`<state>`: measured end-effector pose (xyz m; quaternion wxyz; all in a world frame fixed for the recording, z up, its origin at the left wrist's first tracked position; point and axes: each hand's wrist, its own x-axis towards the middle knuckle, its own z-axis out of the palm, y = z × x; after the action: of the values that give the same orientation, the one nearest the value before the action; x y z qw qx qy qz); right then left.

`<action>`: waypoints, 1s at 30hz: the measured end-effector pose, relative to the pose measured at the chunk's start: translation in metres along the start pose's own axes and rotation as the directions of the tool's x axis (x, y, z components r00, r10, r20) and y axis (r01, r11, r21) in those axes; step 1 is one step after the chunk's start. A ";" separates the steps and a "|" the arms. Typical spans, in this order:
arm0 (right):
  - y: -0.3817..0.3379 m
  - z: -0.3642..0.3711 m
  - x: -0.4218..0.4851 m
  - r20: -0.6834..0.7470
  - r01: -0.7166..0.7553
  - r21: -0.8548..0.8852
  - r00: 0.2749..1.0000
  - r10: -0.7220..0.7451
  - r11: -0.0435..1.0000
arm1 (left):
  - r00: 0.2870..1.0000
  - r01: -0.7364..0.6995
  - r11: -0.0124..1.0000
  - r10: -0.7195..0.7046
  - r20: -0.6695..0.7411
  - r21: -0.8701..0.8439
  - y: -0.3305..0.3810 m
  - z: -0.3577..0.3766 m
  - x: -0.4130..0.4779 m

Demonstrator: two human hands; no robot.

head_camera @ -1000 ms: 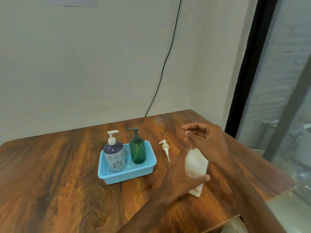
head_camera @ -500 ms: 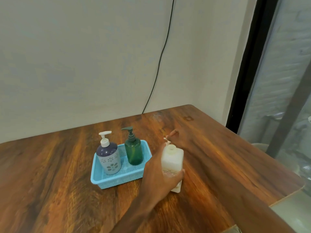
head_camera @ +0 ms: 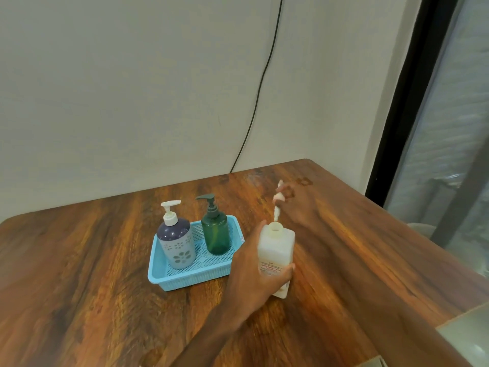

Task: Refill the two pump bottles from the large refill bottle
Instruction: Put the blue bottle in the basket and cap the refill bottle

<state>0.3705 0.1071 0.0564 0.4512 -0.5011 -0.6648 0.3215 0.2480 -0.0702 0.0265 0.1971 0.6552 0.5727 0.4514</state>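
Note:
The white refill bottle (head_camera: 276, 250) stands upright on the wooden table (head_camera: 79, 274), its neck uncapped. My left hand (head_camera: 254, 274) grips its body from the left. Just behind it, my right hand (head_camera: 293, 202), blurred by motion, holds the loose white pump head (head_camera: 277, 205) by its top, with the dip tube hanging toward the bottle's neck. A purple pump bottle with flower print (head_camera: 176, 239) and a green pump bottle (head_camera: 215, 231) stand in a blue basket (head_camera: 185, 280) to the left, both with pumps on.
A black cable (head_camera: 260, 86) runs down the wall behind the table. The table's right edge (head_camera: 397, 229) borders a dark-framed glass door.
My right hand left the top of the refill bottle, reached back to the loose pump head on the table and lifted it. My left hand kept gripping the bottle.

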 end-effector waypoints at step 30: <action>-0.146 -0.090 -0.089 -0.132 0.392 0.216 0.919 -0.371 0.894 | 0.995 0.072 0.996 -0.069 0.066 -0.043 -0.003 0.019 0.034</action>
<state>0.4065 -0.0229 0.1953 0.5911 -0.3166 -0.6864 0.2815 0.2594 -0.0335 0.0269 0.2460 0.6442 0.5785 0.4357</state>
